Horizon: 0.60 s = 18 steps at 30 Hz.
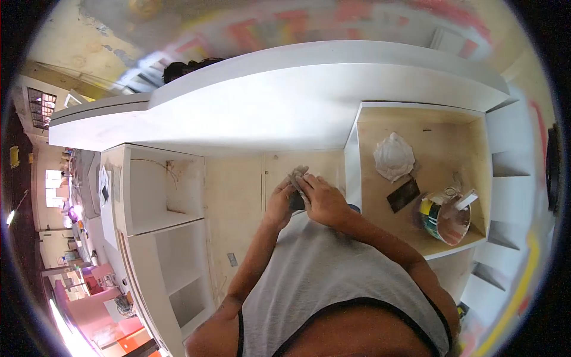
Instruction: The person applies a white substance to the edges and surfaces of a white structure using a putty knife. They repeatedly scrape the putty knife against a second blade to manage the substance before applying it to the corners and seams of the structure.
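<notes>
In front of my chest, both hands come together around a crumpled grey rag (299,174). My left hand (279,203) is closed at its left side. My right hand (325,201) grips it from the right, fingers bent over the cloth. Part of the rag is hidden under the fingers. A small dark patch shows between the two palms.
Ahead runs a long white panel (256,107). White open shelves (160,223) stand on the left. The wooden-bottomed compartment (431,140) on the right holds a crumpled white bundle (394,156), a dark flat sheet (403,195) and a cut-open tub (455,229) with tools inside.
</notes>
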Each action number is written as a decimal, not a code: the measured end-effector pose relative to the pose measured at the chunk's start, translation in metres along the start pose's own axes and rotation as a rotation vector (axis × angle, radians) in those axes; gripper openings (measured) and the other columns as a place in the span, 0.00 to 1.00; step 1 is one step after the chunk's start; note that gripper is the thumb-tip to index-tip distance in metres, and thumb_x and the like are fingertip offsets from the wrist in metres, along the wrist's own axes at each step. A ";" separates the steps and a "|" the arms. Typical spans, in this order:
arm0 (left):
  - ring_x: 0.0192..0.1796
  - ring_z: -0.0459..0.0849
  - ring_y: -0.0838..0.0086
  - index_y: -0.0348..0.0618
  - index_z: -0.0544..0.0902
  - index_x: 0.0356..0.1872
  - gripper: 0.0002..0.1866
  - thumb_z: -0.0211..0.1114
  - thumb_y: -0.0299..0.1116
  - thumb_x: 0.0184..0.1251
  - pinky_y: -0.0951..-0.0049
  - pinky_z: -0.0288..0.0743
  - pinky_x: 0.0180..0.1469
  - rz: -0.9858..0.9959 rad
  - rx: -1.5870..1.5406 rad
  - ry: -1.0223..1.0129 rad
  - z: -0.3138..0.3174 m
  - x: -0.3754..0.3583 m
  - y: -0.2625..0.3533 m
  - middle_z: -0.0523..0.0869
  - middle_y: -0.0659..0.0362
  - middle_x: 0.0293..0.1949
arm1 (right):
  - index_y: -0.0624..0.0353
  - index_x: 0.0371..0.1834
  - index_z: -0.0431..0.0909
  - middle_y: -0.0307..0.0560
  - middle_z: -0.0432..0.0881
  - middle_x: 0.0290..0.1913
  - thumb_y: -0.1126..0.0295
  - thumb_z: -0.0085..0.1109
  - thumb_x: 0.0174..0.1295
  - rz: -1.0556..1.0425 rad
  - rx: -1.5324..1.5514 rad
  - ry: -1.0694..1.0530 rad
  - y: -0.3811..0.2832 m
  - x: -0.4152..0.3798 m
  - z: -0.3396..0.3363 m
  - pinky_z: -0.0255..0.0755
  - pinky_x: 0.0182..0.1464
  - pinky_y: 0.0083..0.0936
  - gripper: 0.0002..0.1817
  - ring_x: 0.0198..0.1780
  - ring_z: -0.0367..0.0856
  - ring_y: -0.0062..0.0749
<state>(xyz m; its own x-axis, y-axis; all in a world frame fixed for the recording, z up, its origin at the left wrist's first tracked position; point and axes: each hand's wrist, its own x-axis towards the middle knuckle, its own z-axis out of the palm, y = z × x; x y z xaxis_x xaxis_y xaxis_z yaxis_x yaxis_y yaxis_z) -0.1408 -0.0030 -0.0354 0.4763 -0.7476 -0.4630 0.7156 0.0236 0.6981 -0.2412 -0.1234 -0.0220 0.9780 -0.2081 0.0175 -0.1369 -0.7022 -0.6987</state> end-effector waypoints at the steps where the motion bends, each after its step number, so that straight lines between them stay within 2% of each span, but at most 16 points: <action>1: 0.67 0.71 0.66 0.38 0.68 0.68 0.23 0.46 0.29 0.74 0.67 0.63 0.69 0.003 0.000 0.003 0.003 0.001 0.000 0.72 0.54 0.66 | 0.66 0.61 0.69 0.54 0.73 0.52 0.74 0.56 0.57 -0.004 0.002 -0.001 0.000 0.002 0.002 0.73 0.54 0.43 0.25 0.51 0.74 0.51; 3: 0.66 0.72 0.69 0.37 0.70 0.66 0.22 0.48 0.30 0.74 0.69 0.63 0.68 0.136 0.271 0.103 0.007 0.002 -0.002 0.75 0.54 0.64 | 0.65 0.61 0.69 0.54 0.73 0.51 0.75 0.54 0.57 -0.029 -0.032 0.187 -0.001 0.002 0.007 0.72 0.53 0.43 0.25 0.52 0.74 0.51; 4: 0.66 0.72 0.69 0.37 0.70 0.66 0.22 0.48 0.30 0.74 0.69 0.63 0.68 0.137 0.263 0.108 0.006 0.003 -0.005 0.75 0.54 0.64 | 0.65 0.61 0.69 0.54 0.73 0.51 0.75 0.54 0.57 -0.032 -0.034 0.178 -0.002 0.003 0.005 0.72 0.53 0.43 0.25 0.52 0.74 0.51; 6: 0.64 0.73 0.71 0.36 0.70 0.66 0.22 0.49 0.32 0.75 0.71 0.65 0.66 0.263 0.409 0.096 0.002 0.011 -0.008 0.76 0.53 0.63 | 0.64 0.62 0.68 0.56 0.73 0.52 0.76 0.53 0.57 0.007 0.068 0.146 -0.004 0.009 -0.003 0.72 0.53 0.43 0.26 0.52 0.74 0.53; 9: 0.66 0.72 0.68 0.34 0.66 0.68 0.24 0.49 0.34 0.77 0.69 0.64 0.68 0.227 0.403 0.113 0.011 0.009 -0.004 0.74 0.51 0.65 | 0.65 0.60 0.70 0.57 0.74 0.51 0.76 0.52 0.59 0.012 0.138 0.216 0.003 0.013 0.003 0.73 0.51 0.43 0.23 0.49 0.76 0.55; 13: 0.64 0.75 0.67 0.34 0.68 0.67 0.23 0.50 0.35 0.77 0.70 0.66 0.66 0.231 0.372 0.181 0.026 0.011 0.002 0.77 0.50 0.62 | 0.65 0.59 0.70 0.63 0.73 0.52 0.75 0.53 0.60 0.091 0.273 0.147 0.002 0.018 -0.008 0.75 0.49 0.46 0.22 0.46 0.78 0.57; 15: 0.60 0.77 0.70 0.34 0.71 0.65 0.22 0.50 0.36 0.77 0.71 0.69 0.63 0.328 0.556 0.211 0.029 0.012 0.003 0.80 0.52 0.57 | 0.65 0.55 0.72 0.62 0.76 0.46 0.74 0.53 0.61 0.122 0.325 0.250 0.000 0.020 -0.007 0.75 0.46 0.44 0.18 0.41 0.80 0.58; 16: 0.60 0.77 0.70 0.34 0.71 0.65 0.22 0.50 0.36 0.77 0.71 0.69 0.63 0.332 0.549 0.220 0.027 0.013 0.002 0.80 0.52 0.57 | 0.65 0.55 0.72 0.62 0.76 0.46 0.74 0.53 0.61 0.115 0.323 0.239 -0.001 0.021 -0.009 0.75 0.46 0.44 0.18 0.41 0.80 0.58; 18: 0.57 0.77 0.75 0.35 0.73 0.64 0.21 0.51 0.35 0.77 0.73 0.72 0.60 0.242 0.568 0.252 0.016 0.018 -0.005 0.82 0.55 0.54 | 0.67 0.50 0.73 0.62 0.79 0.40 0.72 0.54 0.62 0.322 0.543 0.177 -0.001 0.022 -0.013 0.75 0.45 0.41 0.15 0.41 0.81 0.56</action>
<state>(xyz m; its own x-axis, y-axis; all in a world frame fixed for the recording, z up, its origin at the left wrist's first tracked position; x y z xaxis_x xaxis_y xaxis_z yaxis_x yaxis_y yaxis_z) -0.1441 -0.0276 -0.0383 0.7437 -0.5856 -0.3225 0.2259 -0.2339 0.9457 -0.2213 -0.1360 -0.0112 0.8542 -0.4922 -0.1674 -0.2736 -0.1517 -0.9498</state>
